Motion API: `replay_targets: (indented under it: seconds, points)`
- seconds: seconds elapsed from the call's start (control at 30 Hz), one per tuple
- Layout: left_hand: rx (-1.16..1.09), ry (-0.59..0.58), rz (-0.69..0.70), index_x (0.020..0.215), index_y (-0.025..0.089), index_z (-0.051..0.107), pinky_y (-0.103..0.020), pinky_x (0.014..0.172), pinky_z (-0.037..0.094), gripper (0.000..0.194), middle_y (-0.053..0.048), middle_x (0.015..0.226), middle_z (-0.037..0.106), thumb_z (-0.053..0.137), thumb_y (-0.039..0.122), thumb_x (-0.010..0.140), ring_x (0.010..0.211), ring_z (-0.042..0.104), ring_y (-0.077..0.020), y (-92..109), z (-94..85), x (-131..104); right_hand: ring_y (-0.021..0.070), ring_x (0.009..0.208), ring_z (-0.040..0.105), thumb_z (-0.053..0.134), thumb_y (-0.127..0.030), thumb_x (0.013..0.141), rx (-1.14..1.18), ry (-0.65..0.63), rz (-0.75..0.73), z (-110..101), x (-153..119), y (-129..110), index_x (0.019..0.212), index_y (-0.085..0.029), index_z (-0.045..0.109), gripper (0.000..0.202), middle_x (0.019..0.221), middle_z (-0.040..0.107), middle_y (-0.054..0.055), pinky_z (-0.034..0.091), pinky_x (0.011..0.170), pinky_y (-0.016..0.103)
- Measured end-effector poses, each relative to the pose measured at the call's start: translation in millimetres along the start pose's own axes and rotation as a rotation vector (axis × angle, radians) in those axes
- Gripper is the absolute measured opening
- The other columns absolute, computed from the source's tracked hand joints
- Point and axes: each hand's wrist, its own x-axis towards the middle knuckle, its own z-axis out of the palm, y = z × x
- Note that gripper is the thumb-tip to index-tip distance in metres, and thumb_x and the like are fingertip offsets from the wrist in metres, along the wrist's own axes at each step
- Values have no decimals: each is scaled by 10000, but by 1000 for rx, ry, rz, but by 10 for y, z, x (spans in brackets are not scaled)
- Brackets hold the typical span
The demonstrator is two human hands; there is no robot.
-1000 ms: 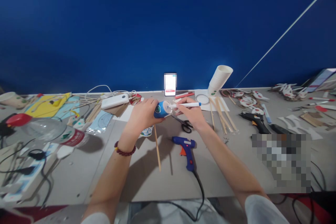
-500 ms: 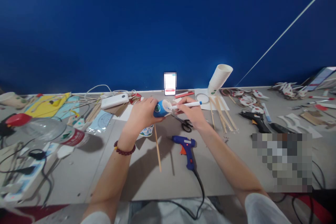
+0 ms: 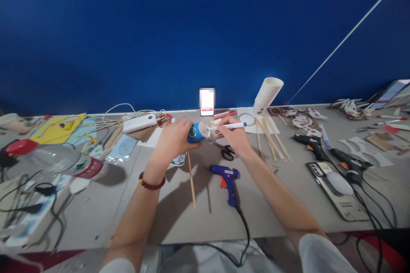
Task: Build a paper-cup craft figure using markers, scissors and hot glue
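My left hand is wrapped round a blue paper cup, tilted with its pale end toward the right. On that end is a small curved blue line. Pinched in my right hand is a white marker with a blue end, its tip at or very near the cup's pale end. A wooden stick slants down below the cup; whether it is joined to anything is hidden. Partly behind my left hand lies a blue-and-white patterned piece. Black-handled scissors lie beneath my right hand.
A blue glue gun lies in front of me, its cord running off the table edge. A phone stands against the wall. Stacked paper cups lean at the back. A plastic bottle lies left; another phone lies right.
The marker tip has shifted slightly, and more of the curved blue line shows on the cup's pale end. My left hand keeps its hold on the cup.
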Motion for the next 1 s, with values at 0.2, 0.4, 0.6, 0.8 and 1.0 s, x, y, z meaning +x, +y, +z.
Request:
replay_targets:
  seconds: [0.2, 0.4, 0.6, 0.8, 1.0]
  points:
    - [-15, 3, -6, 948, 200, 546, -327, 640, 400, 398, -74, 944, 643, 703, 485, 719, 882, 601, -270, 6, -3, -1, 170, 683, 665, 687, -282, 666, 45, 12, 29, 11, -5, -28, 673, -209, 561, 146, 655, 597, -27, 589, 544, 287]
    - [26, 11, 0, 935, 190, 550, -337, 645, 411, 408, -67, 934, 650, 707, 495, 714, 884, 612, -275, 23, -7, -10, 175, 702, 668, 691, -302, 662, 152, 11, 33, -8, -6, -74, 693, -205, 572, 157, 643, 621, -23, 567, 527, 265]
    - [31, 39, 6, 942, 187, 561, -337, 645, 415, 429, -73, 920, 653, 700, 525, 716, 878, 618, -276, 12, 10, -17, 163, 660, 673, 687, -301, 722, 229, -51, -53, -63, 3, -98, 721, -204, 569, 153, 703, 661, -12, 509, 504, 241]
    - [4, 49, 20, 943, 183, 565, -334, 658, 424, 437, -68, 919, 654, 709, 525, 711, 881, 622, -275, 24, -23, -31, 153, 710, 649, 561, -434, 883, 141, -48, -212, -42, 6, -43, 950, -219, 622, 234, 742, 672, 6, 528, 613, 288]
    - [-2, 87, 54, 934, 187, 569, -325, 632, 424, 414, -81, 901, 652, 698, 515, 717, 849, 620, -269, 33, -34, -57, 211, 1015, 605, 721, -330, 761, -92, -227, -279, -11, -89, -50, 1166, -274, 532, 451, 1104, 616, 48, 538, 792, 358]
